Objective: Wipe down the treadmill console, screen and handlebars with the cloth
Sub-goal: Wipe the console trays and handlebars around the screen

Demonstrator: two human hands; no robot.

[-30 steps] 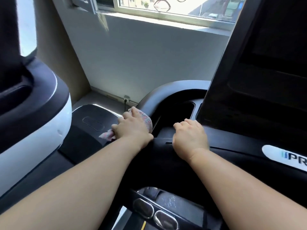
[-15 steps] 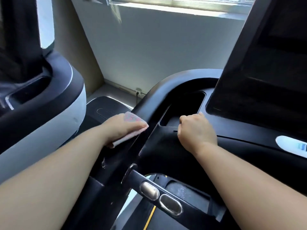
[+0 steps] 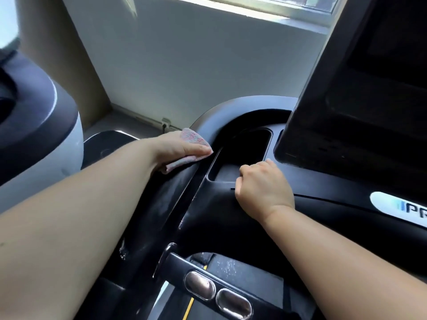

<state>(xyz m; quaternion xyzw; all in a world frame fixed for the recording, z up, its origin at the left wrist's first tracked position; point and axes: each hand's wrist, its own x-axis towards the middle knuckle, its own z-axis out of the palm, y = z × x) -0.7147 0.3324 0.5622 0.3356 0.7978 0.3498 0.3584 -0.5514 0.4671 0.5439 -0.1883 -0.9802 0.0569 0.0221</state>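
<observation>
My left hand [image 3: 178, 146] grips a pink cloth [image 3: 195, 137] and presses it against the outer side of the curved black handlebar arm [image 3: 221, 112] at the console's left. My right hand [image 3: 263, 185] rests on the black console [image 3: 323, 209] with curled fingers and holds nothing, beside a recessed tray [image 3: 242, 158]. The dark screen [image 3: 360, 107] rises at the right. Lower down, a crossbar [image 3: 180, 262] carries two metal sensor pads [image 3: 201, 285].
Another machine with a white and dark body [image 3: 46, 139] stands close on the left. A grey wall [image 3: 184, 65] under a window is straight ahead. A dark motor cover [image 3: 111, 144] lies on the floor beyond my left hand. The treadmill belt [image 3: 226, 269] shows below the crossbar.
My left hand has slid the cloth off the top of the curved arm onto its outer side, then forward along it. My right hand has stayed on the console.
</observation>
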